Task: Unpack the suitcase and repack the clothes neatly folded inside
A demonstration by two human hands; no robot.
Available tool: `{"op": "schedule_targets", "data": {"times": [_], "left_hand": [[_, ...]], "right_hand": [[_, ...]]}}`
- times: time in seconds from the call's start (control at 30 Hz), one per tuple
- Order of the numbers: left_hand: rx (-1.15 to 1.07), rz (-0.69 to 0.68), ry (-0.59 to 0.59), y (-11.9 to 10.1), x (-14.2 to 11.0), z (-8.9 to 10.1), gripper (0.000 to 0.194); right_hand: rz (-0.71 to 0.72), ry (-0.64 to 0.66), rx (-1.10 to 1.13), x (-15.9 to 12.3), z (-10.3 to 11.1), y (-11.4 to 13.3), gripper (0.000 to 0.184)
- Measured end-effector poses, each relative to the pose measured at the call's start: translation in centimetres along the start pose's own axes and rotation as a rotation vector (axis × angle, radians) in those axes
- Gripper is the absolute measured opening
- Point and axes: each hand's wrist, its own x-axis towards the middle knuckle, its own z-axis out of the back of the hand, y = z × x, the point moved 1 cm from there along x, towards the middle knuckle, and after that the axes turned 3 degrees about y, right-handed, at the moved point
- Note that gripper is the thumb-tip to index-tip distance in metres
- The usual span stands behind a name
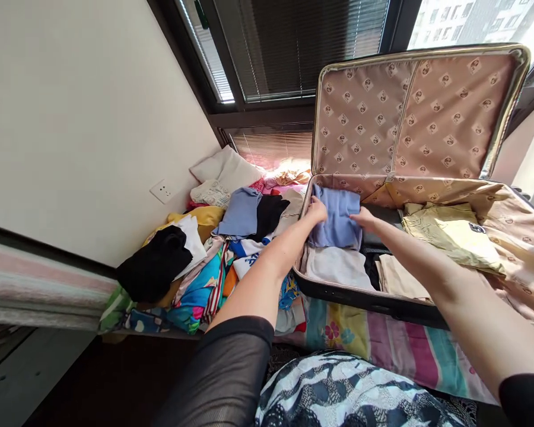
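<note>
A folded blue garment (338,222) lies in the left end of the open suitcase (338,292). At its left edge, my left hand (317,211) grips the cloth, with the fingers partly hidden. My right hand (364,217) pinches the right edge between thumb and fingers. Just in front of it sits a folded white garment (336,267). Beyond my right forearm is a folded yellow-green garment (451,231), and a beige folded one (400,276) lies near the front wall.
Left of the suitcase, a pile of clothes includes a black garment (153,264), another blue one (240,213) and a patterned turquoise one (204,279). A pale pillow (226,166) rests by the wall. The suitcase lid (360,118) stands upright before the window.
</note>
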Motion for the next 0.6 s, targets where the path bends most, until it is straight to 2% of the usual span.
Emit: {"op": "schedule_targets", "data": {"times": [0.07, 0.1, 0.17, 0.23, 0.3, 0.43, 0.5, 0.6], "left_hand": [[0.366, -0.121, -0.010, 0.9, 0.2, -1.4, 0.069], [0.600, -0.188, 0.014, 1.3, 0.4, -2.1, 0.068], [0.995, -0.305, 0.112, 2.1, 1.1, -2.9, 0.069], [1.157, -0.325, 0.203, 2.8, 2.2, -3.1, 0.077], [1.193, -0.263, 0.247, 3.5, 3.5, -2.8, 0.089], [1.132, -0.086, 0.307, 4.9, 6.0, -2.7, 0.109], [1.063, -0.052, 0.341, 5.3, 7.0, -2.9, 0.112], [0.975, -0.047, 0.362, 5.2, 8.1, -3.4, 0.109]], "right_hand": [[-0.035, -0.026, -0.080, 0.6, -0.4, -1.0, 0.084], [0.003, -0.043, -0.158, 0.8, -0.5, -1.3, 0.089], [0.188, -0.058, -0.408, 1.2, -0.6, -1.5, 0.090], [0.389, -0.035, -0.682, 1.7, -0.8, -1.3, 0.085], [0.451, 0.005, -0.827, 2.7, -1.2, -1.1, 0.084], [0.292, 0.185, -0.852, 5.7, -2.7, -1.6, 0.082], [0.207, 0.276, -0.865, 7.2, -3.5, -2.4, 0.083], [0.160, 0.290, -0.899, 8.9, -4.2, -3.7, 0.087]]}}
